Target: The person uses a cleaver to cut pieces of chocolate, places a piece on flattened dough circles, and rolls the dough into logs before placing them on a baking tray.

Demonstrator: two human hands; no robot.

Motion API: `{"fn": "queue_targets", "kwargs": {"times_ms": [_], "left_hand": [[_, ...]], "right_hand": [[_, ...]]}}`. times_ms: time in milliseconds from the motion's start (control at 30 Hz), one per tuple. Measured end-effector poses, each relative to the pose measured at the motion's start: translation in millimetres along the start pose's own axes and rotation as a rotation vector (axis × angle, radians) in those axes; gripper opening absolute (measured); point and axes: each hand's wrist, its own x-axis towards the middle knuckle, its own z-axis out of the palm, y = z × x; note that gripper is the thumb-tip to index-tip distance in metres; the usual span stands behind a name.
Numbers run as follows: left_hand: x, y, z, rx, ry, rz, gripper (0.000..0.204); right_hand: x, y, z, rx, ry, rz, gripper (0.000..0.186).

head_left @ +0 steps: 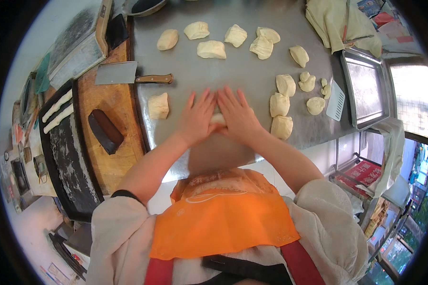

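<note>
Side by side on the metal worktop [190,71], my left hand [195,116] and my right hand [238,114] lie palms down over a piece of dough [217,119]. Their fingers are stretched out and slightly blurred, and the thumbs come together on the near side. Only a small pale patch of this dough shows between the hands; its full shape is hidden. A separate cut dough piece [158,106] rests left of my left hand. To the right of my right hand stand several more pieces in a column, among them a dough lump [279,104].
More dough pieces [211,49] lie along the far side. A cleaver [119,73] bridges the wooden board [111,90] and worktop. A dark wrapped block [104,130] and a black tray [66,156] with two dough strips are left; a white slotted scraper [336,100] and metal tray [366,90] are right.
</note>
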Motion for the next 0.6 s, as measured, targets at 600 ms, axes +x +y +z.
{"fn": "queue_targets", "kwargs": {"times_ms": [600], "left_hand": [[-51.5, 77.6, 7.1, -0.209, -0.071, -0.144, 0.077]], "right_hand": [[-77.9, -57.9, 23.9, 0.042, -0.079, 0.135, 0.083]]}}
